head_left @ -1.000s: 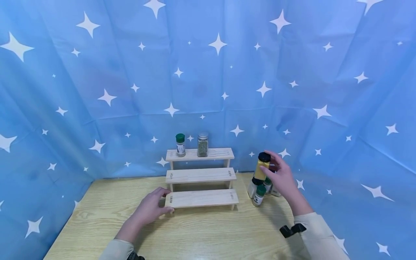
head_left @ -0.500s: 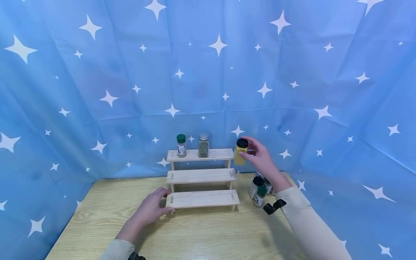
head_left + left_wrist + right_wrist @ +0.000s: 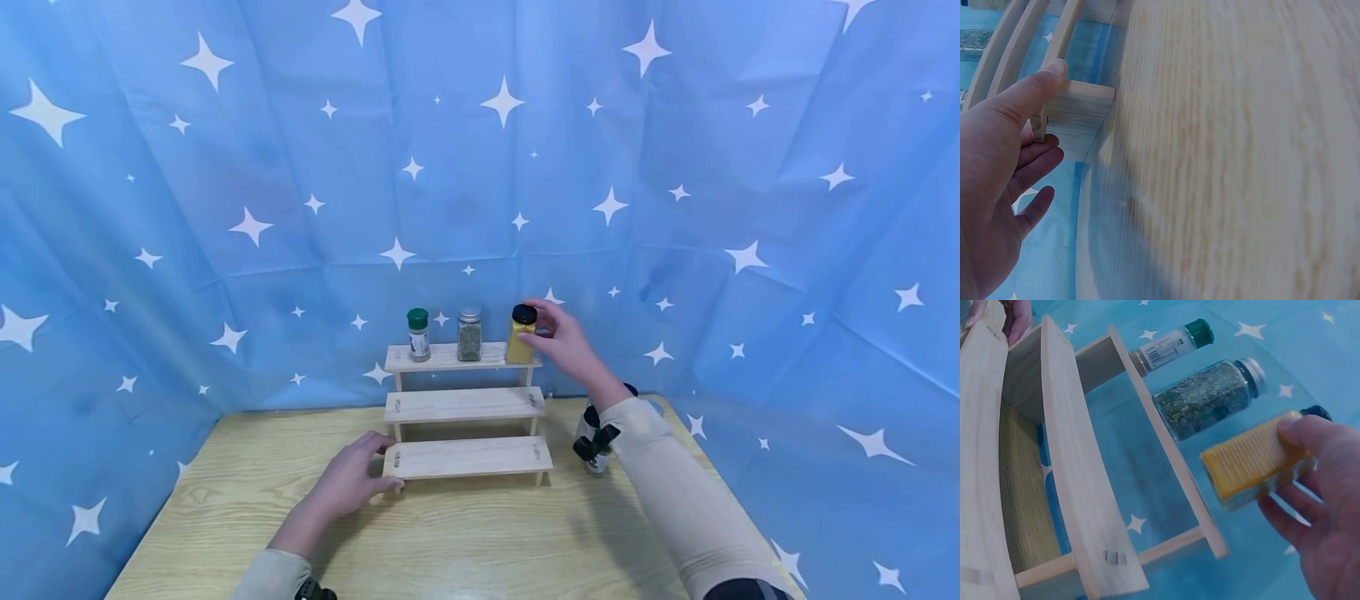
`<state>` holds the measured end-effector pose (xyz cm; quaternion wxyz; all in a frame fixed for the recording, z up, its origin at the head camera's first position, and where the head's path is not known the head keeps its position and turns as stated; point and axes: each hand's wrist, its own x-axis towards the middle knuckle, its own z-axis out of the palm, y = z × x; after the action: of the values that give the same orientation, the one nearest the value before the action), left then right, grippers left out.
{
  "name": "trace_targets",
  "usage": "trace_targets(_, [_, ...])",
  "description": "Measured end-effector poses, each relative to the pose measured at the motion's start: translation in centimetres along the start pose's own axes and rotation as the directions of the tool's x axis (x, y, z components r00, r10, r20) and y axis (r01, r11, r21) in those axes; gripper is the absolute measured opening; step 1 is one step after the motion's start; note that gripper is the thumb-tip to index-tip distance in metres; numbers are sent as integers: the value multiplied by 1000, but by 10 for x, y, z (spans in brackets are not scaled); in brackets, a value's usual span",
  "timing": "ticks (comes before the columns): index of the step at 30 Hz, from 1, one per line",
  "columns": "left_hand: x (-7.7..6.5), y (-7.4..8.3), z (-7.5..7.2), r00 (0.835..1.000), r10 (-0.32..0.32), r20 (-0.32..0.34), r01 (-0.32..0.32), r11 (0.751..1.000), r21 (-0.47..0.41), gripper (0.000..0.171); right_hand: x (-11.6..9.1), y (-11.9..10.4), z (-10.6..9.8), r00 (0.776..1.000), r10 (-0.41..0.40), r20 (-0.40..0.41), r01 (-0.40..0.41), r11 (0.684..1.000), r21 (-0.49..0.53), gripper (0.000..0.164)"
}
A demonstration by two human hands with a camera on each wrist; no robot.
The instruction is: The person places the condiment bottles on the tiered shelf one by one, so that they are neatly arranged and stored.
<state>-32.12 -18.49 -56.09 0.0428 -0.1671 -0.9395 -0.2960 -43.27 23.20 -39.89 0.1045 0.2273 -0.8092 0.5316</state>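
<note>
My right hand (image 3: 567, 343) holds a spice jar of yellow powder (image 3: 518, 345) with a black lid. The jar is upright at the right end of the top step of a three-step wooden rack (image 3: 465, 406). In the right wrist view, thumb and fingers grip the yellow jar near its lid, its base close to the shelf edge. On that same step stand a green-capped spice shaker (image 3: 418, 337) at the left and a silver-lidded jar of dried herbs (image 3: 469, 337) in the middle. My left hand (image 3: 997, 150) pinches the left end of the lowest step, thumb on top, fingers underneath.
Several more spice jars (image 3: 596, 463) stand on the table right of the rack, partly hidden by my right forearm. The wooden table (image 3: 465, 542) runs back to a blue star-printed curtain (image 3: 465, 208) close behind the rack.
My right hand has carried the yellow jar from above the jar group leftward to the top step's right end. My left hand keeps its hold on the rack.
</note>
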Motion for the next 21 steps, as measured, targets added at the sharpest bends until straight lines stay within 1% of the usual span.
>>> trace_targets(5, [0,-1,0,1000,0,0,0,1000,-12,71,11,0,8,1000,12,27,-12,1000,-7,64])
trace_targets(9, [0,-2,1,1000,6,-3,-6,1000,-8,72,17,2,12,999,35,19,-35,999,-6,65])
trace_targets(12, [-1,-2,1,1000,5,-6,-5,1000,-7,72,18,4,12,999,45,10,-45,999,-6,64])
trace_targets(21, [-1,0,-1,1000,6,-2,-6,1000,-2,72,16,12,13,998,56,29,-57,998,18,64])
